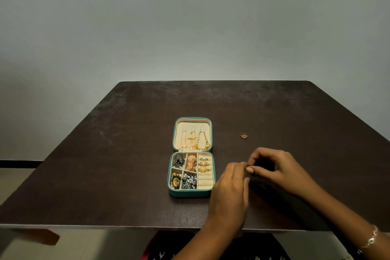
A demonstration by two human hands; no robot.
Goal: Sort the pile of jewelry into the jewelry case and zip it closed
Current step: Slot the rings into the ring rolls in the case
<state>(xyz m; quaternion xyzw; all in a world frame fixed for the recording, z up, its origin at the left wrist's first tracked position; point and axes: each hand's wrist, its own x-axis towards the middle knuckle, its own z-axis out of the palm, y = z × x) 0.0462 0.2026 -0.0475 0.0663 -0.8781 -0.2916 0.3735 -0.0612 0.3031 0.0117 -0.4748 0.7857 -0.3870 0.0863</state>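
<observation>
The teal jewelry case (pixel 213 167) lies open in the middle of the dark table. Gold chains (pixel 195 140) hang on the hooks of its raised lid. Its base compartments hold dark earrings (pixel 179 161), gold earrings (pixel 191 162), a green-and-gold piece (pixel 175 180) and silver beaded pieces (pixel 189 181). Three rings (pixel 203 166) sit in the ring rolls on the right. One gold ring (pixel 244 135) lies loose on the table, right of the lid. My left hand (pixel 230 190) and my right hand (pixel 274 167) meet fingertip to fingertip just right of the case. Whatever they pinch is hidden.
The brown table (pixel 105 154) ends at a near edge under my forearms, and its far edge stands against a plain grey wall. A bracelet (pixel 371 238) is on my right wrist.
</observation>
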